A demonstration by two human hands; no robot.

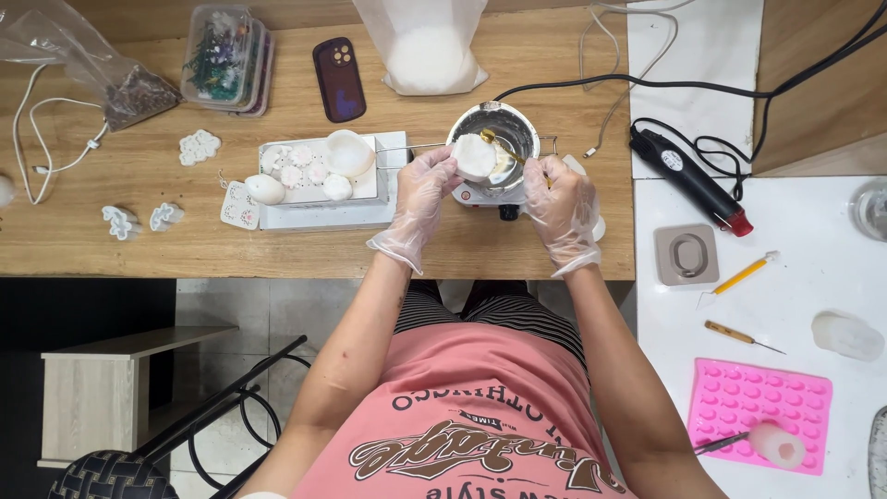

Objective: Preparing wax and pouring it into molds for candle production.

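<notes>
Two gloved hands meet over the pot at twelve o'clock from the person's lap. The left hand [427, 189] is clamped round a pale round wax piece [475, 157], held tilted at the nine o'clock rim of the small metal melting pot [494, 139]. The right hand [559, 201] pinches a golden spoon [504, 148], fingers closed on its handle, the bowl of it reaching in over the pot and almost touching the piece.

By the look of it, this is the coating or filling step: melted wax being spooned onto the piece while the pot catches the drips. The next move calls for a steady, level spoon and a slow turn of the left wrist, so the liquid spreads instead of running off onto the glove.

At nine o'clock of the pot sits a white tray [323, 189] with a round shell-like casting and small flower shapes on it. At three o'clock, on the white surface, lies a black heat gun [688, 180]. Farther off, at eleven o'clock, a dark phone [339, 79]; at twelve, a clear bag of white granules [427, 51].
</notes>
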